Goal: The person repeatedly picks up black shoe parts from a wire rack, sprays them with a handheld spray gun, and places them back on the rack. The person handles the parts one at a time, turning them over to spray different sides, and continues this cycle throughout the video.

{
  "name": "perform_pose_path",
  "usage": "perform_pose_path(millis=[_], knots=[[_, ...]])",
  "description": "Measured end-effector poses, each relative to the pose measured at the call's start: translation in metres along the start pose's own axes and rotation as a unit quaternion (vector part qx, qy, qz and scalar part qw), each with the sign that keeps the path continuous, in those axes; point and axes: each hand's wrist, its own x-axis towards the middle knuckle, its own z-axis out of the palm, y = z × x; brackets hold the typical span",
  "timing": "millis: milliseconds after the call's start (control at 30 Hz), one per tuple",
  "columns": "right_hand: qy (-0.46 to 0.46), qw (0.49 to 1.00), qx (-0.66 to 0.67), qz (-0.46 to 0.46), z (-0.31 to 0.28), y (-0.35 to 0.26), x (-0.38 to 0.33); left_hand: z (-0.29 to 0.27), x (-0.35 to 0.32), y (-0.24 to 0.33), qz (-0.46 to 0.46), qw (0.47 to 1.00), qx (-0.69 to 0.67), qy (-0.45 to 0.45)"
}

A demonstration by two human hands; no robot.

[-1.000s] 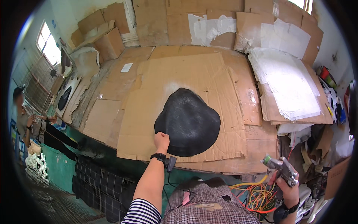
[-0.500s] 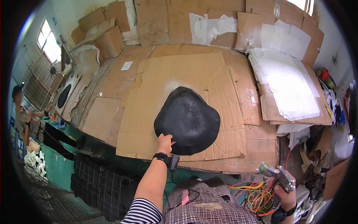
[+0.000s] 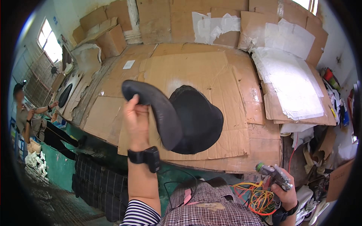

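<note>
My left hand [image 3: 135, 122] pinches the edge of a thin, black, rounded sheet piece [image 3: 166, 116], held up on its side and curving. A similar black rounded piece [image 3: 201, 120] lies flat on the cardboard [image 3: 181, 69], partly hidden behind the lifted one. Down at the right, my right hand [image 3: 286, 196] grips a metal spray gun [image 3: 274, 176] with a green ring near its front end. The gun is off the table's near edge, apart from both black pieces.
Tangled orange and yellow hoses [image 3: 256, 197] lie below the spray gun. A white-papered cardboard board [image 3: 294, 86] stands at the right. At the far left another person [image 3: 28, 113] works near a dark oval piece [image 3: 65, 95]. Cardboard sheets [image 3: 154, 22] line the back wall.
My left hand has lifted the upper black piece and moved up and left with it, uncovering the similar piece beneath. My right hand with the spray gun has shifted slightly.
</note>
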Motion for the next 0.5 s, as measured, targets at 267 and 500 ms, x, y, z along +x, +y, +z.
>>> perform_pose_path(millis=[267,500], knots=[[0.071,0.997,-0.009,-0.001,0.004,-0.014,-0.014,-0.084,-0.04,0.084,0.102,0.984,0.007,0.146],[-0.014,0.998,-0.004,0.061,0.01,-0.009,-0.038,-0.128,-0.076,0.105,0.153,0.971,0.029,0.18]])
